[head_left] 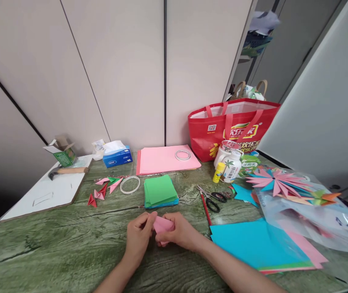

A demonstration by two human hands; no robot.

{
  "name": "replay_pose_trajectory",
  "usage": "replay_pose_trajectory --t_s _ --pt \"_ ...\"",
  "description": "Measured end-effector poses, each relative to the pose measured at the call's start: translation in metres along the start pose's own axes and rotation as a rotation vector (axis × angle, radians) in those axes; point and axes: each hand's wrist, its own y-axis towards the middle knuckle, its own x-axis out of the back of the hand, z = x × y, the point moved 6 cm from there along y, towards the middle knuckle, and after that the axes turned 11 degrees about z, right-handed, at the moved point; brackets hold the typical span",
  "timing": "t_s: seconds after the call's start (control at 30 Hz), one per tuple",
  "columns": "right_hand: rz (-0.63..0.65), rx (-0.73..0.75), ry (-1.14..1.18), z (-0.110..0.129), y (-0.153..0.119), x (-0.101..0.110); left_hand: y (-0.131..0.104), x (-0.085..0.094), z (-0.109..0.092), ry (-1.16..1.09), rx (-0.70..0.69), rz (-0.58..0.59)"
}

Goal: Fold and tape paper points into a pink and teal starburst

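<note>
Between my two hands is a small pink sheet of paper, partly folded and raised just above the table. My left hand pinches its left corner between thumb and finger. Around the right side of the paper my right hand is closed, the thumb lying on its face. Just beyond my hands sits a stack of square green paper with blue sheets beneath. Several small folded paper pieces in red, pink and green lie to the left of a roll of white tape.
Scissors, a red pencil, a yellow glue stick and a white bottle stand or lie right of centre. Blue paper sheets and a plastic bag are at right. A hammer rests on a white board at left.
</note>
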Motion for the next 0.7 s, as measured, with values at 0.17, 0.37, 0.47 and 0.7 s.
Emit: replay_pose_trajectory --t_s 0.17,0.37,0.47,0.7 --pt "-0.024 -0.010 0.085 -0.004 0.001 0.002 0.000 0.001 0.000 -0.015 0.007 -0.011" --pt "-0.039 0.043 0.101 0.007 0.000 0.007 0.005 0.010 0.011 -0.067 0.057 -0.085" --pt "-0.126 0.073 0.119 0.007 0.000 0.015 0.007 0.008 0.015 -0.201 0.113 -0.063" --pt "-0.171 0.164 0.085 0.012 -0.002 0.021 0.004 -0.010 0.004 -0.155 0.153 0.147"
